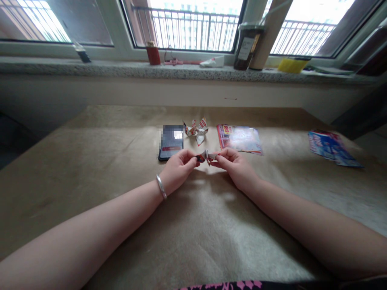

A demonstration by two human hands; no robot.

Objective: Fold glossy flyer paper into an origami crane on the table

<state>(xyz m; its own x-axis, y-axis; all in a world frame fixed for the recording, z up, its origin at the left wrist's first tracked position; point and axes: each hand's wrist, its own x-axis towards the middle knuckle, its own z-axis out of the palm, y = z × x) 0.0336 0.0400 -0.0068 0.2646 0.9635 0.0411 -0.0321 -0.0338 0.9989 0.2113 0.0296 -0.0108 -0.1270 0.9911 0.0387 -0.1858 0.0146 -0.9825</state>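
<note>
Between my two hands is a small folded paper piece (207, 156), printed in red, dark and white, held just above the table. My left hand (180, 168), with a silver bangle at its wrist, pinches the left end between thumb and fingers. The right end is pinched by my right hand (235, 164). Just beyond them lies a folded paper flower (198, 131) with pointed petals in similar printed paper. A dark phone (171, 141) rests left of the flower, close to my left hand.
Stacked printed leaflets (240, 139) lie beyond my right hand, and blue leaflets (331, 147) sit farther right on the brown table (121, 241). On the stone windowsill (115, 69) stand a red container (153, 54), a dark labelled jar (246, 47) and a yellow item (292, 65).
</note>
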